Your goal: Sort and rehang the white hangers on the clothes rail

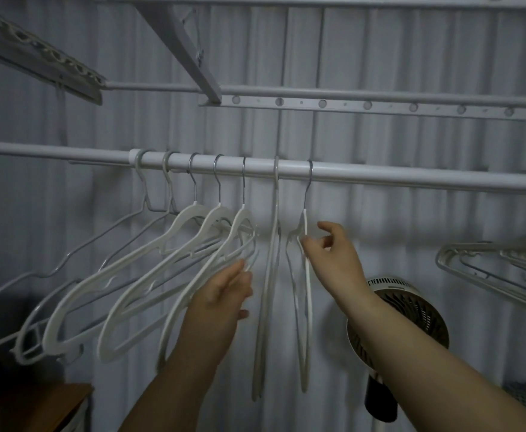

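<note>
Several white hangers (149, 263) hang by their hooks along the white clothes rail (380, 177). The left ones are swung out to the left; two hang edge-on near the middle. My right hand (330, 254) pinches the shoulder of the rightmost hanger (306, 307) between thumb and fingers, just below its neck. My left hand (224, 294) is raised with fingers apart, its fingertips touching the lower arm of the fifth hanger (240, 226); it grips nothing that I can see.
A white round fan (411, 310) stands behind my right forearm. More white hangers (489, 266) lie bunched at the right edge. A perforated bar (364, 106) and a second rail run above. A wooden surface (43, 406) sits at bottom left.
</note>
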`<move>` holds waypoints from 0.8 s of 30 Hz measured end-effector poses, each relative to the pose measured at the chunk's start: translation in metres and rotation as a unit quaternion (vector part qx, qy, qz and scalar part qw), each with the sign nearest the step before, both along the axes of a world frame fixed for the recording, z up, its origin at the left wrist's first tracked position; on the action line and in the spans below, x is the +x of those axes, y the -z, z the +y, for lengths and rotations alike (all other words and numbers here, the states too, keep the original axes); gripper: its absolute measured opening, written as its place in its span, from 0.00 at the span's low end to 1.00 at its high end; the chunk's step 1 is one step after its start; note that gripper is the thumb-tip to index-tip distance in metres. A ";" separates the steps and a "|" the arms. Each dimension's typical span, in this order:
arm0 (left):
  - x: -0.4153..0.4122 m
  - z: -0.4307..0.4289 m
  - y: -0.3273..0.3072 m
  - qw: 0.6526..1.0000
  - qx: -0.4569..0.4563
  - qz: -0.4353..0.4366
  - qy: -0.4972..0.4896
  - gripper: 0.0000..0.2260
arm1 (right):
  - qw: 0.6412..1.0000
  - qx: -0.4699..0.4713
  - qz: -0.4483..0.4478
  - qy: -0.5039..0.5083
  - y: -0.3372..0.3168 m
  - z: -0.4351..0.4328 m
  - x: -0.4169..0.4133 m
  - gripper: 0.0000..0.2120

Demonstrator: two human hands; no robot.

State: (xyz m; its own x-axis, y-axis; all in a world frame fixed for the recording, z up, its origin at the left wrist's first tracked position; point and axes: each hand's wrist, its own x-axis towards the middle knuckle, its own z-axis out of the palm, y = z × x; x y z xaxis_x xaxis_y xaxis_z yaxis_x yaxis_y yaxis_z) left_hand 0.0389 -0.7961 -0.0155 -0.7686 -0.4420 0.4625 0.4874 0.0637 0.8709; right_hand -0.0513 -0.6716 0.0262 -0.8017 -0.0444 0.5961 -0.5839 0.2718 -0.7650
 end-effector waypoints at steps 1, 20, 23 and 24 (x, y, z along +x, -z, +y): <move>0.003 0.000 0.000 0.999 -0.028 0.012 -0.033 0.14 | 1.000 -0.008 0.008 0.005 0.000 0.002 0.001 0.19; 0.032 0.172 -0.020 0.980 -0.049 0.191 0.037 0.10 | 0.982 0.073 0.137 0.111 0.012 0.219 0.017 0.14; 0.017 0.239 -0.003 0.986 -0.044 0.132 0.095 0.08 | 0.970 0.103 0.142 0.171 0.009 0.285 0.023 0.13; 0.008 0.258 0.002 0.986 -0.040 0.108 0.123 0.07 | 0.963 0.110 0.148 0.197 0.007 0.306 0.025 0.13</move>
State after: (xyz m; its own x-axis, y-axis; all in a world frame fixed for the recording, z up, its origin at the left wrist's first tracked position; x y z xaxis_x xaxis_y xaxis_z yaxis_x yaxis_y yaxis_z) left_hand 0.0471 -0.5381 -0.0179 -0.7278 -0.2107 0.6526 0.6700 -0.0153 0.7422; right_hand -0.0267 -0.3655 0.0188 -0.5783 0.0775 0.8121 -0.5853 0.6540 -0.4792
